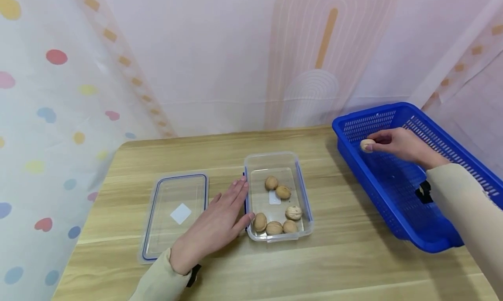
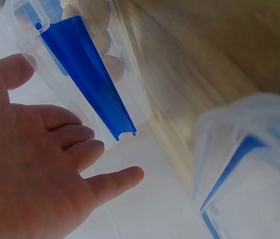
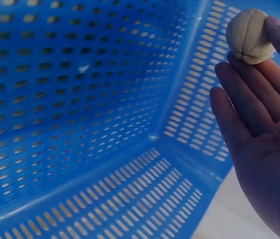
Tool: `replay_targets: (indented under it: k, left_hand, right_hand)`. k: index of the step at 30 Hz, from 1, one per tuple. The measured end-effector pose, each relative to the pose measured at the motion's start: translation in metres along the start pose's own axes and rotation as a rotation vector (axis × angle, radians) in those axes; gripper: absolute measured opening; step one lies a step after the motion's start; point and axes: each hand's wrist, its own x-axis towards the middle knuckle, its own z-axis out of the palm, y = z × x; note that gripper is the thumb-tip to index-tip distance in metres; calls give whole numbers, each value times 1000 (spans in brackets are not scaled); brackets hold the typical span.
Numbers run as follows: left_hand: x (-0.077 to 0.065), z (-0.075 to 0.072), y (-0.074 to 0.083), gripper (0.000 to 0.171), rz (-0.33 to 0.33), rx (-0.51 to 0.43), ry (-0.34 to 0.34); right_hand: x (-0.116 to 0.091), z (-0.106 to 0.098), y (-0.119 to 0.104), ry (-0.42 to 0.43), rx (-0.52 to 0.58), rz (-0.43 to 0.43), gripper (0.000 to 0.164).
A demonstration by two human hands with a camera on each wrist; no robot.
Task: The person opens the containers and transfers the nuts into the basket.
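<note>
My right hand [image 1: 402,144] pinches a walnut [image 1: 367,145] between thumb and fingertips, over the far left part of the blue basket [image 1: 397,244]. The right wrist view shows the same pale walnut [image 3: 250,37] at the fingertips, with the basket's slotted walls behind. With fingers extended, my left hand [image 1: 218,224] touches the left side of the clear plastic container [image 1: 271,157]. In that container lie several walnuts [image 1: 294,212], most near its front end. The left wrist view shows the container's blue side clip [image 2: 87,74] beside the left fingers.
A clear lid [image 1: 163,222] with a blue seal lies on the wooden table [image 1: 330,266], left of the container and partly behind the left hand. A patterned cloth [image 1: 220,65] hangs along the table's back edge. The basket stands at the right.
</note>
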Motion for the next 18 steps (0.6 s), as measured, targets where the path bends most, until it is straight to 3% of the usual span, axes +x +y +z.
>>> replay_targets:
  k: [18]
  left_hand:
    - [0,1,3,75,-5,4,0]
  right_hand:
    - [7,17,15,-76,-58,-36,50]
